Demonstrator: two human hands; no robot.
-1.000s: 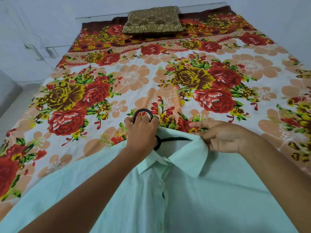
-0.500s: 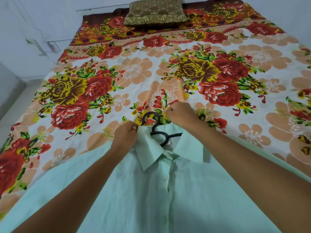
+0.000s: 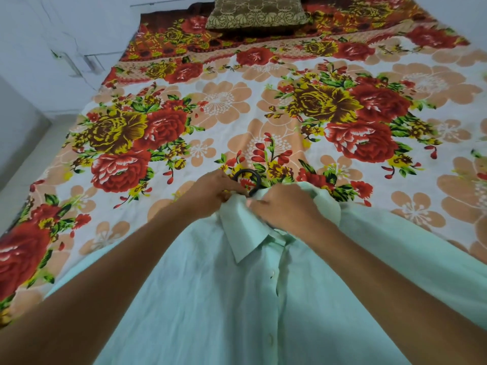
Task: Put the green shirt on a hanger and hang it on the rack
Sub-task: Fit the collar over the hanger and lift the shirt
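Floral bed [image 3: 329, 75], hands [image 3: 210, 191] pinching shirt collar [image 3: 237, 219]

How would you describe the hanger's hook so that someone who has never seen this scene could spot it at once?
Start at the floral bedsheet and follow the green shirt up to its collar, where the left hand and right hand pinch the cloth. Just beyond the fingers curves the hook: thin, plain black, the only dark loop among coloured flowers.

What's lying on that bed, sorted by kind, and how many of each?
Shirts: 1, the green shirt
Hangers: 1, the black hanger, only its hook showing at the collar
Cushions: 1, the brown cushion
Bedsheets: 1, the floral bedsheet
Total: 4
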